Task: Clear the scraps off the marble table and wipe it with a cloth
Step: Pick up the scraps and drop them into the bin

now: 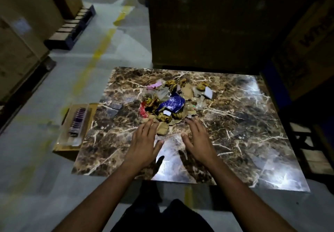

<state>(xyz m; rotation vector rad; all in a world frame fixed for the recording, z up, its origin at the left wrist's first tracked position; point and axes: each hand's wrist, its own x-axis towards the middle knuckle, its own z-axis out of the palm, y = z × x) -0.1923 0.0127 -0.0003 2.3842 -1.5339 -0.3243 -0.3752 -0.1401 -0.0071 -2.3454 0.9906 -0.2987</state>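
Observation:
A brown marble table with white veins fills the middle of the head view. A heap of scraps lies on its far middle: a blue foil wrapper, a red wrapper, a pink piece, brown paper bits, gold foil and white squares. My left hand hovers flat just in front of the heap's near left edge, fingers spread, holding nothing. My right hand does the same at the near right edge. No cloth is in view.
A cardboard box with a clear-lidded pack on top stands on the floor by the table's left side. A big dark carton rises behind the table. Pallets with cartons stand at the left, and a wooden pallet at the right.

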